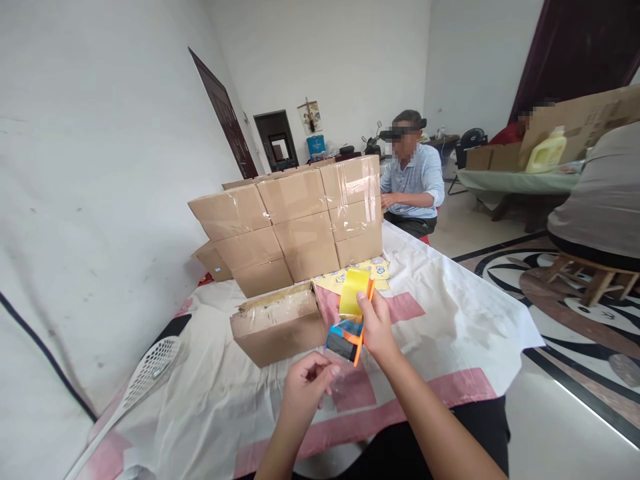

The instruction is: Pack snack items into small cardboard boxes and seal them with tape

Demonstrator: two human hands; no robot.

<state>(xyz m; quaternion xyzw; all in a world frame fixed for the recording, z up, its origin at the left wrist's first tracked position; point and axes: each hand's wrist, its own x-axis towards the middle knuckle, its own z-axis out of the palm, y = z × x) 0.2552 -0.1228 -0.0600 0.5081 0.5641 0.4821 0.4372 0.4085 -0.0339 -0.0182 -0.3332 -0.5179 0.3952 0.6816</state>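
My right hand (376, 323) grips a tape dispenser (359, 347) with an orange frame and blue parts, carrying a yellow-looking roll of tape (355, 293). Just left of and below it, my left hand (309, 385) is closed, thumb pressed against the curled fingers; whatever may be between them is too small to make out. Beyond my left hand a single cardboard box (285, 330) lies on the cloth-covered table (210, 400). Its top carries clear, wrinkled tape and its edges look worn.
Behind the single box rises a stack of taped cardboard boxes (305, 237). A white fly swatter (150, 370) lies at the left near the wall. Across the table sits a person (413, 173); another sits on a stool (595, 277) at right, beside a table with a yellow jug (547, 152).
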